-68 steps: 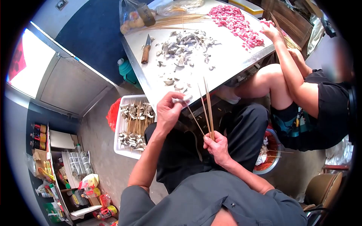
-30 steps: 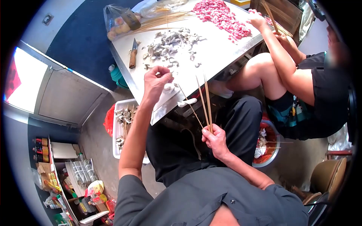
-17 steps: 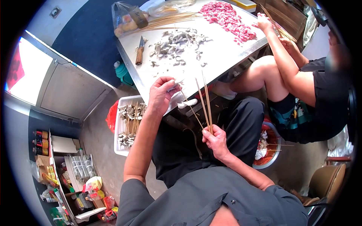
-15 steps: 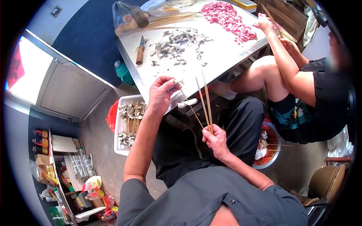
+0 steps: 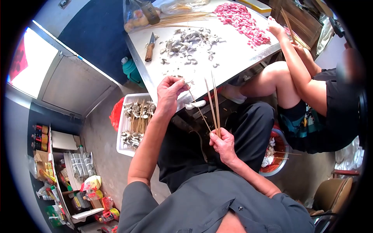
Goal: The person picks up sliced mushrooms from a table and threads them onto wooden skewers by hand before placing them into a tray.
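Observation:
My right hand (image 5: 224, 146) is closed around several bamboo skewers (image 5: 215, 105) that point up and away over my lap. One skewer (image 5: 201, 113) leans left from that grip, with a pale mushroom piece (image 5: 195, 105) threaded partway along it. My left hand (image 5: 170, 94) pinches another small pale mushroom piece (image 5: 189, 82) at this skewer's upper tip; the fingers partly hide it. Beyond my hands, torn grey mushrooms (image 5: 190, 42) are spread on the white table (image 5: 237, 62).
Left of my legs stands a white tray (image 5: 121, 145) of finished mushroom skewers. A knife (image 5: 150, 48) and pink meat pieces (image 5: 244, 23) lie on the table. At right, a co-worker (image 5: 303, 81) holds skewers. A lined basin (image 5: 285, 155) sits by my right knee.
The view has shifted slightly, so the table things appear a little further right. My left hand stays at the skewer's tip, and my right hand keeps its grip.

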Demonstrator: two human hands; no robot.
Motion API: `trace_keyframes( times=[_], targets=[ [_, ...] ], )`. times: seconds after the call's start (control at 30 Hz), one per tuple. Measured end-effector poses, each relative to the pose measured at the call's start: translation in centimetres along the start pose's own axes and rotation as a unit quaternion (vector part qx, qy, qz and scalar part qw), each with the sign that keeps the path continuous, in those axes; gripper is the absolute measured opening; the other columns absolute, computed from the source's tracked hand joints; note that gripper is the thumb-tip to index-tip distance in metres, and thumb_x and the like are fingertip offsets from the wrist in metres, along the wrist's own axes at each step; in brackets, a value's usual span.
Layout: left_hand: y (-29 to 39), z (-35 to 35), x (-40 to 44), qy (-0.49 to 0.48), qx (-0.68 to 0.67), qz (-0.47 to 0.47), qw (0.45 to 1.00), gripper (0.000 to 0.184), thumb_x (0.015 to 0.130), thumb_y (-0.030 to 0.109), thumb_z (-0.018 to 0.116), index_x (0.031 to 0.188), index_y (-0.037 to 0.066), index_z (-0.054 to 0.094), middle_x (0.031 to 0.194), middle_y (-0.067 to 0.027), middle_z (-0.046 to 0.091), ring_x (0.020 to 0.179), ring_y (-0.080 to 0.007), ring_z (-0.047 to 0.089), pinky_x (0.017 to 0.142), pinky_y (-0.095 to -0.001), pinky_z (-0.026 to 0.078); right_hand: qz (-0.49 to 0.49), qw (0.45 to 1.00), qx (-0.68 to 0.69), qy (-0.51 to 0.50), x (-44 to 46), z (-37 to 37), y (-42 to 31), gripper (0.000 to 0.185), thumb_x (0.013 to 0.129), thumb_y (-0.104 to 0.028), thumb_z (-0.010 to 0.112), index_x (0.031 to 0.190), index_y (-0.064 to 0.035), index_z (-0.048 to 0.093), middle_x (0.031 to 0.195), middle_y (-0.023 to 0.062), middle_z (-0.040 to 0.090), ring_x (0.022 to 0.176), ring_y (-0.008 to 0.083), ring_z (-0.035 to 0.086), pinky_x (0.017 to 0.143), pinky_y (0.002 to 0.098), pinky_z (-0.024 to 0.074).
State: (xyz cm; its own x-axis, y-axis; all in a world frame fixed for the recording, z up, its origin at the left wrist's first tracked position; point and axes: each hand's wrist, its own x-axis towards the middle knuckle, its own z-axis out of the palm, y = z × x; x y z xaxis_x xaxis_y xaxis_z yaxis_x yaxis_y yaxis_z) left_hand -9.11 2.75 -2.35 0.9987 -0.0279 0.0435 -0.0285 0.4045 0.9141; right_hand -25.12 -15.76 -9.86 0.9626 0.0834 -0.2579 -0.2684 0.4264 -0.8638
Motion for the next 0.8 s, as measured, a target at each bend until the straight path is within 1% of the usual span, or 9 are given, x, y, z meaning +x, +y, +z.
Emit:
trace_keyframes(
  times=[0.23,0.37,0.47,0.5,0.57,0.63,0.7,0.77,0.8],
  targets=[
    [0.0,-0.3,-0.1,-0.001,0.087,0.026,0.996,0.007,0.081,0.002,0.066,0.081,0.001,0.059,0.078,-0.0070,0.063,0.070,-0.0138,0.062,0.070,-0.0269,0.052,0.024,1.000,0.001,0.002,-0.1,0.0,-0.4,0.007,0.090,-0.011,0.061,0.090,-0.0051,0.059,0.063,-0.0019,0.056,0.046,0.0010,0.038,0.043,0.0167,0.0284],
    [0.1,-0.1,-0.6,-0.005,0.125,-0.010,0.992,0.010,0.077,0.002,0.068,0.076,0.003,0.059,0.072,-0.0040,0.062,0.066,-0.0102,0.058,0.064,-0.0239,0.049,0.021,1.000,0.003,0.007,-0.2,0.1,-0.4,0.007,0.090,-0.011,0.062,0.089,-0.0049,0.059,0.063,-0.0017,0.056,0.045,0.0009,0.037,0.042,0.0165,0.0273],
    [0.4,0.6,-1.5,-0.022,0.122,-0.113,0.986,0.010,0.075,0.002,0.069,0.072,0.004,0.060,0.070,-0.0015,0.061,0.064,-0.0073,0.055,0.060,-0.0209,0.044,0.019,1.000,0.017,0.011,-0.1,0.0,0.0,0.008,0.090,-0.012,0.062,0.089,-0.0049,0.059,0.063,-0.0012,0.056,0.044,0.0007,0.037,0.041,0.0166,0.0268],
    [0.6,0.9,-1.8,-0.023,0.123,-0.114,0.986,0.010,0.075,0.002,0.069,0.072,0.004,0.060,0.070,-0.0015,0.061,0.064,-0.0073,0.055,0.060,-0.0209,0.044,0.018,1.000,0.017,0.012,-0.1,0.0,-0.1,0.008,0.090,-0.012,0.062,0.089,-0.0049,0.059,0.063,-0.0012,0.056,0.044,0.0007,0.037,0.041,0.0166,0.0268],
    [0.8,1.5,-2.2,-0.123,0.236,-0.078,0.961,0.007,0.078,0.002,0.069,0.078,0.001,0.062,0.076,-0.0038,0.064,0.069,-0.0083,0.056,0.068,-0.0218,0.046,0.007,0.999,0.033,0.017,0.0,0.2,-0.5,0.007,0.090,-0.012,0.062,0.090,-0.0051,0.059,0.063,-0.0009,0.056,0.044,0.0009,0.038,0.041,0.0163,0.0270],
    [1.1,1.7,-1.9,-0.145,0.226,-0.073,0.961,0.005,0.080,0.003,0.068,0.080,0.002,0.064,0.080,-0.0029,0.065,0.071,-0.0068,0.056,0.069,-0.0206,0.044,0.005,0.999,0.039,0.020,0.3,0.1,-0.5,0.007,0.091,-0.011,0.062,0.090,-0.0052,0.059,0.063,-0.0009,0.056,0.044,0.0010,0.038,0.041,0.0162,0.0271],
    [1.8,1.5,-0.1,-0.175,0.281,-0.040,0.943,0.005,0.083,0.006,0.067,0.083,0.001,0.065,0.083,-0.0026,0.065,0.074,-0.0062,0.056,0.069,-0.0204,0.045,0.001,0.999,0.046,0.023,0.6,0.0,-0.7,0.007,0.091,-0.011,0.061,0.090,-0.0053,0.059,0.063,-0.0010,0.056,0.044,0.0011,0.038,0.041,0.0161,0.0271],
    [2.4,1.3,2.6,-0.135,0.335,0.006,0.932,0.012,0.084,0.007,0.063,0.094,0.001,0.068,0.087,-0.0044,0.066,0.075,-0.0076,0.057,0.068,-0.0224,0.047,-0.001,0.998,0.048,0.030,1.1,-0.1,-1.3,0.006,0.091,-0.011,0.061,0.090,-0.0051,0.059,0.063,-0.0011,0.055,0.044,0.0010,0.038,0.040,0.0160,0.0271],
    [2.4,1.2,4.3,-0.111,0.402,0.086,0.905,0.015,0.083,0.006,0.062,0.095,0.001,0.068,0.088,-0.0055,0.066,0.074,-0.0088,0.058,0.067,-0.0231,0.047,-0.008,0.998,0.047,0.035,1.3,-0.2,-1.3,0.006,0.091,-0.011,0.060,0.090,-0.0049,0.058,0.063,-0.0011,0.055,0.044,0.0011,0.038,0.040,0.0162,0.0267]
  ],
)
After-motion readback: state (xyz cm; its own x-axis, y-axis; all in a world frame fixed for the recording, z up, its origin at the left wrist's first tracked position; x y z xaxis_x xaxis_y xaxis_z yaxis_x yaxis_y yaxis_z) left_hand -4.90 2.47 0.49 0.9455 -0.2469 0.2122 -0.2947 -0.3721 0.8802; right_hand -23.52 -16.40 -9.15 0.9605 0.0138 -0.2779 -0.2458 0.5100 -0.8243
